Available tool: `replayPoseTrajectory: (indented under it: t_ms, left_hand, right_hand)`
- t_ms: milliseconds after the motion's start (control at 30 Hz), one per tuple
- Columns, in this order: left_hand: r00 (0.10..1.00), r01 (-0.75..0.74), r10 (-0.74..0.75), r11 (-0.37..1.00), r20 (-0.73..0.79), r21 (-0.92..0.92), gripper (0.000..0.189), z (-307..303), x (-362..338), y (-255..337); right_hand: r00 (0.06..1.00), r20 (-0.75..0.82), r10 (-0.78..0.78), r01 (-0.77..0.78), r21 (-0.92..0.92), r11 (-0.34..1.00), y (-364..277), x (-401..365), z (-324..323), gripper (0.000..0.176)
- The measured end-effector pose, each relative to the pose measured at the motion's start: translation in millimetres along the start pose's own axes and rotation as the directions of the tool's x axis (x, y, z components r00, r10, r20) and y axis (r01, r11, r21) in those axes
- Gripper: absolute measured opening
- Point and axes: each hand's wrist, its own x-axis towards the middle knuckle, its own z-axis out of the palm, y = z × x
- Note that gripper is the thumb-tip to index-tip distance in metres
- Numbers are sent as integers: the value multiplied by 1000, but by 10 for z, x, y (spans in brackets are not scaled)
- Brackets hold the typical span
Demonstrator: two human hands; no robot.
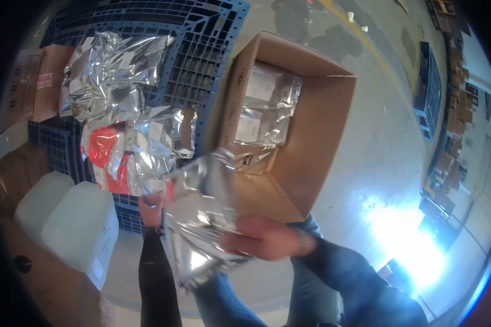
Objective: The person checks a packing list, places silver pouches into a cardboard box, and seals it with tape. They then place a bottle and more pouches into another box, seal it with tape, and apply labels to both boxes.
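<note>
A shiny silver foil bag (199,212), smeared a little by motion, hangs in front of my legs. My right hand (267,238) is closed on its right side, thumb and fingers pinching the foil. At the bag's left edge my left hand (151,210) grips it, with some fingers hidden behind the foil. Just beyond my left hand, more silver foil bags (114,82) and red-and-silver bags (106,147) lie on a blue plastic pallet (202,60). To the right stands an open cardboard box (322,136) with silver bags (262,103) laid flat inside.
Whitish translucent blocks or containers (76,218) stand at the lower left beside brown cartons (52,82). Another blue pallet (428,92) is at the far right, near stacked boxes (455,120). Bright glare lies on the concrete floor (376,158).
</note>
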Motion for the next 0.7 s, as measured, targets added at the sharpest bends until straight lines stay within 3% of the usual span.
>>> replayPoseTrajectory:
  t_ms: [67, 100, 133, 200, 233, 333, 367, 400, 467, 500, 533, 567, 600, 667, 700]
  left_hand:
    - [972, 232, -235, 956, -6, 179, 86, -199, -201, 1043]
    - [953, 254, -284, 939, 103, 233, 83, -185, -112, 956]
    - [963, 188, -209, 973, 173, 132, 81, -151, -101, 891]
    - [954, 67, -42, 995, 298, -76, 77, -175, -194, 1098]
    - [986, -82, 84, 996, 146, -16, 60, -48, -206, 866]
    - [941, -185, 35, 887, 338, 424, 44, -162, -323, 907]
    - [969, -39, 31, 999, 243, 28, 37, -201, -483, 1248]
    - [976, -46, 56, 997, 211, -54, 38, -192, -500, 1146]
    - [982, -32, 52, 993, 181, -112, 39, -285, -673, 1411]
    - [977, 5, -16, 999, 213, 51, 38, -400, -711, 1483]
    - [968, 37, -88, 976, 234, 214, 38, -528, -758, 1544]
    - [956, 62, -162, 927, 245, 371, 37, -654, -827, 1636]
    - [957, 40, -131, 942, 257, 332, 36, -783, -939, 1815]
    - [962, -2, -67, 968, 265, 251, 33, -1041, -1282, 2299]
    - [976, -22, -13, 987, 217, 161, 32, -1126, -1470, 2501]
  right_hand:
    - [981, 5, 193, -186, 302, 935, -50, -694, -159, 39]
    - [975, -94, 202, -159, 341, 926, -208, -894, -249, 40]
    - [958, -198, 209, -122, 376, 919, -323, -1048, -325, 40]
    - [883, -367, 293, -189, 293, 937, -211, -1228, -503, 41]
    - [858, -429, 283, -190, 246, 950, -84, -1217, -635, 42]
    - [810, -564, 159, -124, 100, 987, 468, -1036, -1128, 44]
    - [796, -598, 93, -57, 79, 995, 706, -931, -1296, 45]
    - [777, -629, 26, 10, 53, 999, 945, -827, -1464, 46]
    - [749, -662, 32, 47, 101, 994, 1356, -642, -1773, 45]
    - [737, -667, 107, -1, 157, 988, 1568, -562, -1902, 45]
    - [605, -773, 192, -43, 209, 977, 2009, -365, -1931, 37]
    - [650, -731, 210, -376, -69, 924, 2550, -145, -1877, 34]
    - [692, -686, 226, -602, -374, 705, 3067, 71, -1824, 34]
    - [715, -642, 277, -681, -551, 483, 3464, 298, -1483, 39]
    - [672, -667, 321, -656, -336, 676, 3183, 313, -1318, 41]
